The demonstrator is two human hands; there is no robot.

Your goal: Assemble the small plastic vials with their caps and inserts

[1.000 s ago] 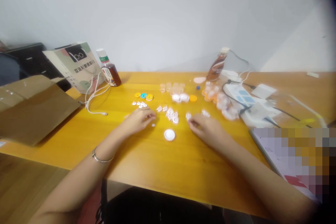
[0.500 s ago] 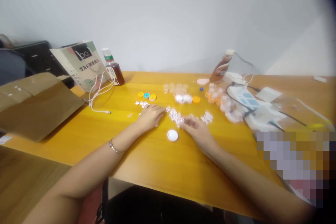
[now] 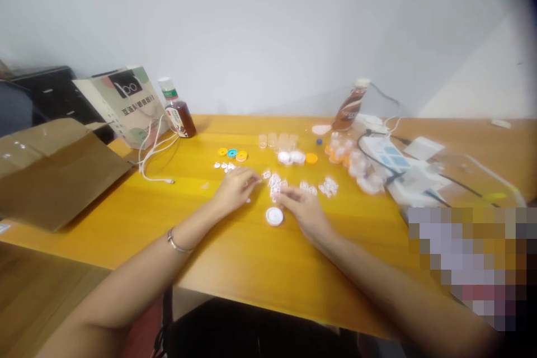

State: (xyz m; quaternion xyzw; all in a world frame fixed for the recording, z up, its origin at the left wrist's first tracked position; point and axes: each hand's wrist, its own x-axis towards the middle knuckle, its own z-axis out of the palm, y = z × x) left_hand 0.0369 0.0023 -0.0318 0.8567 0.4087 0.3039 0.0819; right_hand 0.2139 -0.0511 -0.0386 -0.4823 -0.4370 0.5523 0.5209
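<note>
My left hand (image 3: 235, 188) rests on the yellow table (image 3: 235, 246), fingers curled beside a cluster of small white pieces (image 3: 274, 182). My right hand (image 3: 302, 205) lies just right of that cluster, fingertips pinched at one small white piece. A round white cap (image 3: 274, 216) sits on the table between and just below both hands. More small white pieces (image 3: 328, 186) lie to the right. What the left fingers hold, if anything, is too small to make out.
Three coloured rings (image 3: 231, 153) and clear little cups (image 3: 277, 140) lie behind the hands. Two drink bottles (image 3: 177, 110) (image 3: 349, 105), a paper bag (image 3: 124, 102), a white cable (image 3: 153, 156), a power strip (image 3: 388, 155) and a cardboard box (image 3: 50, 173) stand around.
My right hand has moved left to the cluster of small white pieces. My left hand has shifted slightly right toward the same cluster.
</note>
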